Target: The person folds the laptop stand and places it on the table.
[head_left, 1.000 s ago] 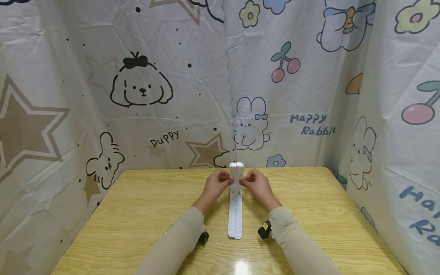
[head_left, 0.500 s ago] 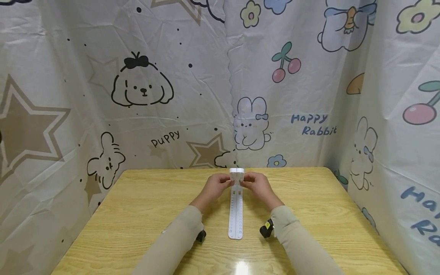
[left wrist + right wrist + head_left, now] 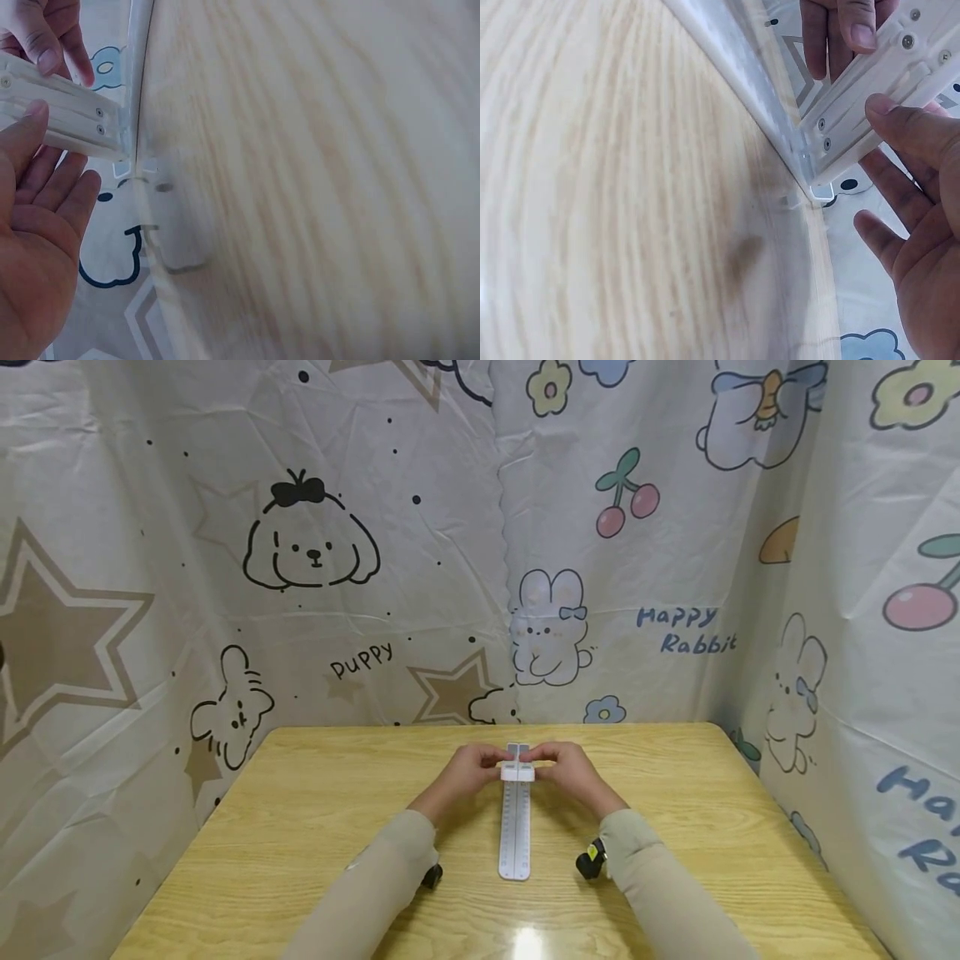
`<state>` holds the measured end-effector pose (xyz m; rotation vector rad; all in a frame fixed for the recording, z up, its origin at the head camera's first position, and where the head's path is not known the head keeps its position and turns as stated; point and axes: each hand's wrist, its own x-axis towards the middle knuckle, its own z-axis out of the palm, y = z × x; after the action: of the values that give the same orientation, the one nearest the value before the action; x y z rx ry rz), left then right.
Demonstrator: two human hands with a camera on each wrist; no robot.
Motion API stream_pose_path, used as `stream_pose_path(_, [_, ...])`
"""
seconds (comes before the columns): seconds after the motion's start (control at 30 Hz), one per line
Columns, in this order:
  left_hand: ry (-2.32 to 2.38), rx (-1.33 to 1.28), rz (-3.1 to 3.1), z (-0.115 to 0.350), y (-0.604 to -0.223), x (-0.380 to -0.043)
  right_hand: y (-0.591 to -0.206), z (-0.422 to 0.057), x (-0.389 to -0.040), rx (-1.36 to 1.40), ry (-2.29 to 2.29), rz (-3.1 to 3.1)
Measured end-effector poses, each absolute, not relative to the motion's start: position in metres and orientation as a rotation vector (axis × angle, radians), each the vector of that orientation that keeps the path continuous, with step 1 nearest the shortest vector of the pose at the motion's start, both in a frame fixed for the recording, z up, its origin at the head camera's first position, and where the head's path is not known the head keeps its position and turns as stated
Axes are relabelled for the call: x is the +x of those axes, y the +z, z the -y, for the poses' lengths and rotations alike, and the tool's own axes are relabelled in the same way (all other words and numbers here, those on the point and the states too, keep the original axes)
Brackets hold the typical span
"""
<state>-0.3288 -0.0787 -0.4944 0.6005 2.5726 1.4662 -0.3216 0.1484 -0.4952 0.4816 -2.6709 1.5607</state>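
Observation:
A white plastic folding stand (image 3: pixel 514 835) lies lengthwise on the table, its long notched base pointing toward me. At its far end a hinged arm (image 3: pixel 870 105) with small screws rises at a slant over the base. My left hand (image 3: pixel 476 770) pinches the arm's left side; in the left wrist view the thumb (image 3: pixel 30 120) lies across its screwed face, with fingers behind. From the right, my right hand (image 3: pixel 566 770) pinches the same arm, and its thumb (image 3: pixel 900 116) presses on that face. In the head view the arm's thick end (image 3: pixel 517 772) overlaps the base.
The wooden table (image 3: pixel 337 793) reaches to a patterned curtain (image 3: pixel 420 568) at the back and sides. A small black camera (image 3: pixel 591 860) is worn at the right wrist, another black camera (image 3: pixel 431 875) at the left.
The hinged arm has tilted down toward me from nearly upright, with both hands keeping hold of it. The two halves of the base now lie evenly side by side.

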Motion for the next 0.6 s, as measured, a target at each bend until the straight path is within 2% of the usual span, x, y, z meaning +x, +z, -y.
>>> stream_pose_path(0.33, [1.42, 0.62, -2.526, 0.082, -0.499, -0.326, -0.507, -0.156, -0.319, 0.656, 1.572, 2.709])
stream_pose_path(0.6, [1.196, 0.813, -2.625, 0.081, -0.501, -0.327, -0.512, -0.156, -0.317, 0.831, 1.488, 2.715])
